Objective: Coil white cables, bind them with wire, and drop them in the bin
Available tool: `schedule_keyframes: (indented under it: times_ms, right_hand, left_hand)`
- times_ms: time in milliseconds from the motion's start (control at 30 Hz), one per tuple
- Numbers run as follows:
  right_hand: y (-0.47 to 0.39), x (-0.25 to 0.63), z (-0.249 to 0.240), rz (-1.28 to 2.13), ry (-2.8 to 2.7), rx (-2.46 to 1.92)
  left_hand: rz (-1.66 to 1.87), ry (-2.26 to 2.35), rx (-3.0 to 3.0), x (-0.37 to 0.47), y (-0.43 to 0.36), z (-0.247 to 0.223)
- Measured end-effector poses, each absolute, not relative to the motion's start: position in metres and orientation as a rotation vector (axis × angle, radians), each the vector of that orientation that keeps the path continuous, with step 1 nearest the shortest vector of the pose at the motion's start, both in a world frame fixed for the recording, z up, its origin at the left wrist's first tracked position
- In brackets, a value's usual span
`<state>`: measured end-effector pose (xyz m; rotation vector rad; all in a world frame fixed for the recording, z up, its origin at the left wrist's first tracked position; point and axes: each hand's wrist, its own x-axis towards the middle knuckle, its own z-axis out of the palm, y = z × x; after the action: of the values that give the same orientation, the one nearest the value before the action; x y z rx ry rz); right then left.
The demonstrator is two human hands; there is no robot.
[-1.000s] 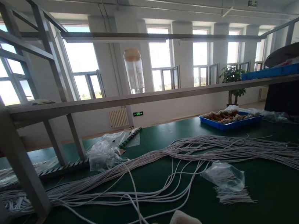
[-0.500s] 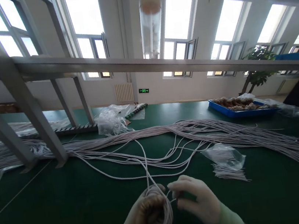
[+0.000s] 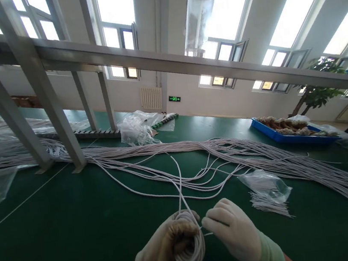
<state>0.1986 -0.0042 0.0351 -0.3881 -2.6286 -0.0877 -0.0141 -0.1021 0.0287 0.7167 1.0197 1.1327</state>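
My gloved left hand [image 3: 167, 248] is wrapped around a coil of white cable [image 3: 191, 253], its thumb lying across the loops. Two strands of the cable run up from the coil, crossing above the hand. At the coil's right side a thin white tie [image 3: 208, 234] sticks out. My gloved right hand [image 3: 233, 230] is beside it, fingers curled and pressed together at the tie; the fingertips partly hide it. Beyond both hands, a long bundle of loose white cables [image 3: 189, 145] lies across the green table [image 3: 87, 229].
Short white strips [image 3: 270, 205] lie under a clear plastic bag [image 3: 270, 186] to the right. Behind are a blue tray [image 3: 291, 139] of brownish items and crumpled plastic [image 3: 138, 129]. A metal rack frame [image 3: 57, 108] stands at left, its bar crossing overhead.
My right hand's fingers have closed in at the tie beside the coil. My left hand keeps its hold on the coil. The view has turned slightly to the left and tilted.
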Motion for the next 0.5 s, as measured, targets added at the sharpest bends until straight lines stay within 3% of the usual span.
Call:
schedule_keyframes:
  times_ms: [267, 500]
  right_hand:
    - [-0.016, 0.208, 0.034, 0.431, -2.597, -0.544]
    - [-0.007, 0.202, 0.045, 0.179, -2.727, -0.334]
  left_hand:
    - [1.144, 1.139, 1.025, -0.017, -0.107, 0.000]
    - [1.105, 1.080, 1.181, -0.017, -0.106, 0.012]
